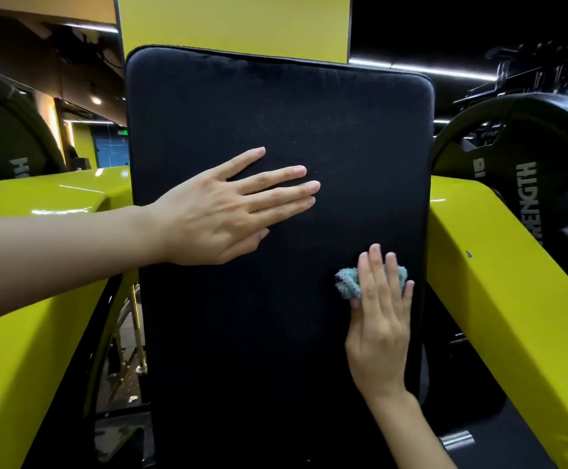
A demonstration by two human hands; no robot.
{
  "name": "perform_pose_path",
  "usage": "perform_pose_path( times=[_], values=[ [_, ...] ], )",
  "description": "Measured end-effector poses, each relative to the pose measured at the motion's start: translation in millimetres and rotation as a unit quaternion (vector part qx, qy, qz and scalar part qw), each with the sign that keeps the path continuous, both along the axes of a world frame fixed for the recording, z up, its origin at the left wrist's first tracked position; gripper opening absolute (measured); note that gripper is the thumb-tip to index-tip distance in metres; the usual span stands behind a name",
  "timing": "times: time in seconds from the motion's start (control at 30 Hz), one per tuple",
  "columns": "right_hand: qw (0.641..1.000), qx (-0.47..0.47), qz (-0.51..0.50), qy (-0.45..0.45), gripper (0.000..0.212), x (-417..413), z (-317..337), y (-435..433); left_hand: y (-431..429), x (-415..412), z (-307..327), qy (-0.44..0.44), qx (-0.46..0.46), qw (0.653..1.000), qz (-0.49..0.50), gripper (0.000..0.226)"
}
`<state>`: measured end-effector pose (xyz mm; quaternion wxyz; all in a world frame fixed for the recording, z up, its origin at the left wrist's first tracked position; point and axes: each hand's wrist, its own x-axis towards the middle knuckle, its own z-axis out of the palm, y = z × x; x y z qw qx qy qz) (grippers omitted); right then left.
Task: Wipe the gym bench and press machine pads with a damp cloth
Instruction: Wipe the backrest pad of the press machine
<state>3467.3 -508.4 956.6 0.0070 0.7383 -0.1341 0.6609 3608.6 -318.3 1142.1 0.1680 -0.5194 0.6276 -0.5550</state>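
2 bare hands lie on a black rectangular padded backrest (275, 130) whose long axis runs up and down the view, its rounded top corners toward a flat yellow panel (235, 22) above.

The left hand (221, 211) reaches in from the left edge with its forearm level. Its palm is flat on the pad's upper half, and its fingers (275, 174) are released, straight and slightly spread, pointing right.

The right hand (380, 319) comes up from the lower right, its fingers (375, 265) pointing up and lying nearly straight over a bunched teal terry cloth (346, 282). They press the cloth onto the pad. The thumb tip shows just under the cloth's lower edge, so the cloth is pinched between thumb and fingers.

The cloth sits in the pad's right half, near its right edge and about mid-height. Bare black pad stretches above it, to its left and below it.

1 glossy yellow-green machine arm (21, 299) flanks the pad on the left and another yellow-green arm (512, 299) on the right, both close to its sides. 1 black round weight plate (519, 157) hangs behind the right arm.
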Motion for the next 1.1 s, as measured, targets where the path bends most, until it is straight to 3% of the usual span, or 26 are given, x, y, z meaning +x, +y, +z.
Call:
perform_pose_path(
  times=[0.33,0.8,1.1],
  values=[
    [0.997,0.045,0.018,-0.056,0.047,0,59,-27,-5,-5,-9,-0.005,-0.008,1.000,0.010,0.059],
    [0.998,0.064,0.024,-0.012,0.045,-9,-86,8,-17,-19,-24,-0.009,0.002,0.999,0.036,0.062],
    [0.995,0.072,0.045,-0.053,0.045,-8,-39,-9,-25,-26,-28,-0.020,0.027,0.998,0.050,0.065]
  ],
)
